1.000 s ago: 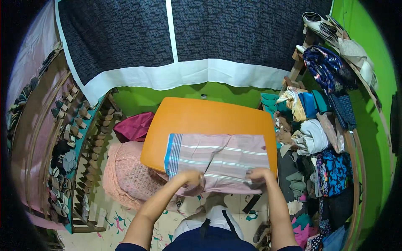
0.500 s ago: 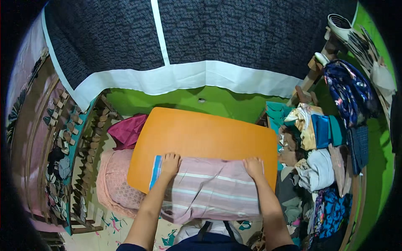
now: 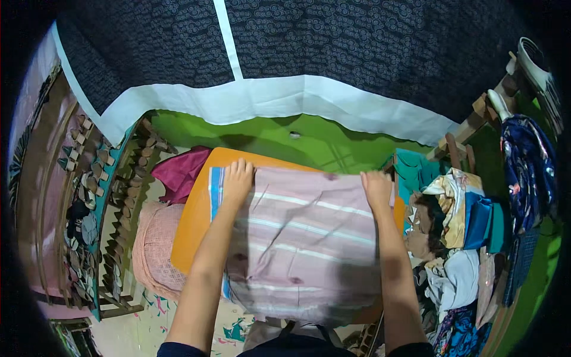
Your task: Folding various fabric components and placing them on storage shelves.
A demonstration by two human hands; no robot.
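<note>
A pale mauve cloth (image 3: pixel 303 229) with white stripes and a blue-striped left edge lies over the orange tabletop (image 3: pixel 189 238), covering most of it. My left hand (image 3: pixel 238 181) grips its far edge near the left corner, by the blue stripes. Close to the far right corner, my right hand (image 3: pixel 377 190) has its fingers closed over the same edge. Between my hands the far edge is fairly straight, while creases run through the middle. The cloth's near part hangs toward my lap, shaded and slightly blurred.
Wooden racks (image 3: pixel 128 205) with many small pieces stand at the left, beside a peach cloth-covered bundle (image 3: pixel 156 247) and a maroon cloth (image 3: pixel 181 175). Heaped fabrics (image 3: pixel 455 262) fill the right side. A dark curtain (image 3: pixel 357 53) with a white border hangs ahead. Scraps (image 3: pixel 237 330) litter the floor.
Both hands have moved away from me, drawing the striped cloth's far edge farther across the orange tabletop. More of the tabletop is now covered. The view has shifted slightly.
</note>
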